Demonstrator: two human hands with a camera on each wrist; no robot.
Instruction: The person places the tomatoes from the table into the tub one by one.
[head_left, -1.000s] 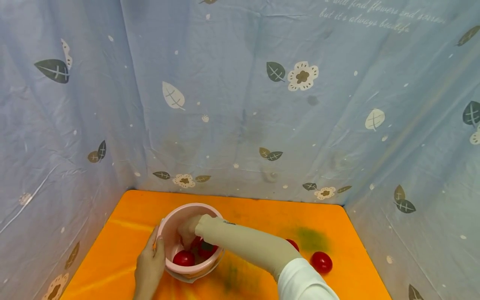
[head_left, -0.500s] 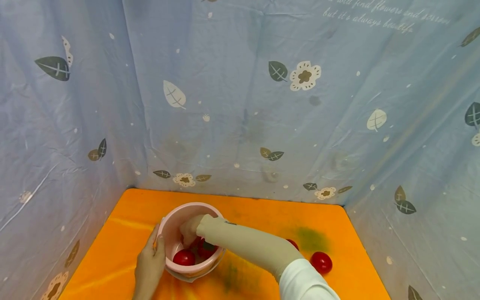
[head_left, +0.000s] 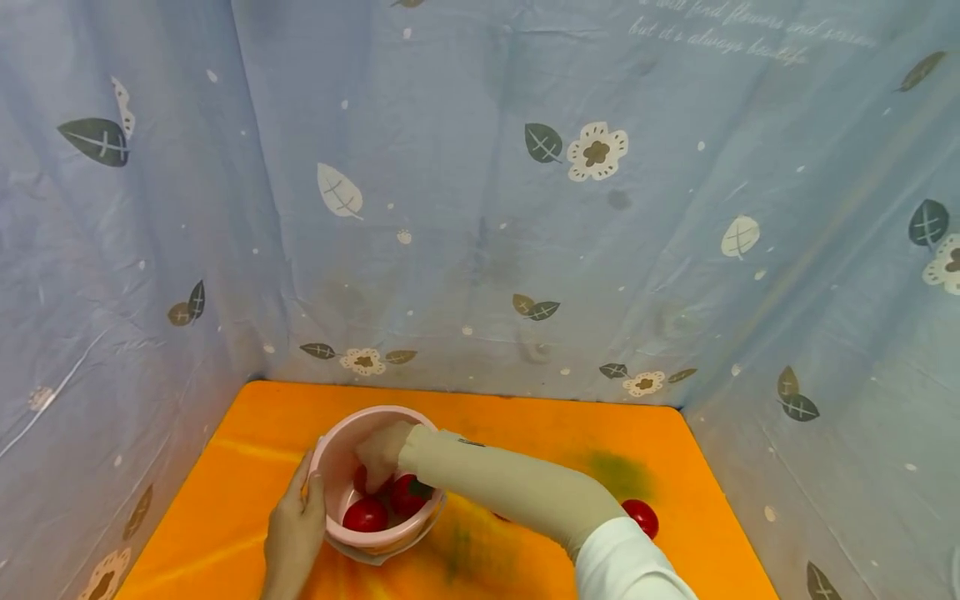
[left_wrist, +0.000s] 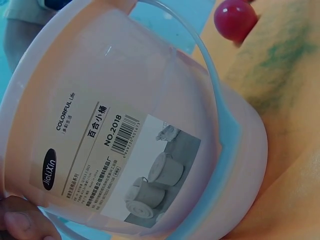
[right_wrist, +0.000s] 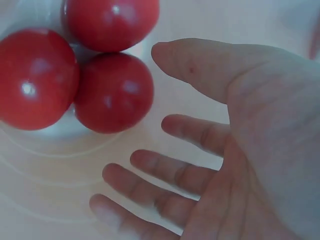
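Note:
A pink bucket (head_left: 408, 533) stands on the orange mat, its handle hanging down at the front. My left hand (head_left: 296, 521) holds the bucket's left side near the rim; in the left wrist view its fingertips (left_wrist: 22, 220) touch the wall beside a printed label (left_wrist: 120, 160). Inside the bucket my right hand (head_left: 381, 454) hovers by several red tomatoes (head_left: 365, 515), one showing a dark green top. In the right wrist view the right hand (right_wrist: 235, 185) has spread fingers and nothing in its grasp. Its thumb tip is close beside a tomato (right_wrist: 114, 92).
Another red tomato (head_left: 642, 518) lies on the orange mat (head_left: 540, 425), right of my forearm. A sliver of red shows below the forearm. Blue-grey printed curtains (head_left: 465, 208) hang behind the mat and along both sides.
My right forearm has shifted slightly to the right and now covers a tomato that showed on the mat. More red shows under the right hand. The left hand keeps its hold on the bucket.

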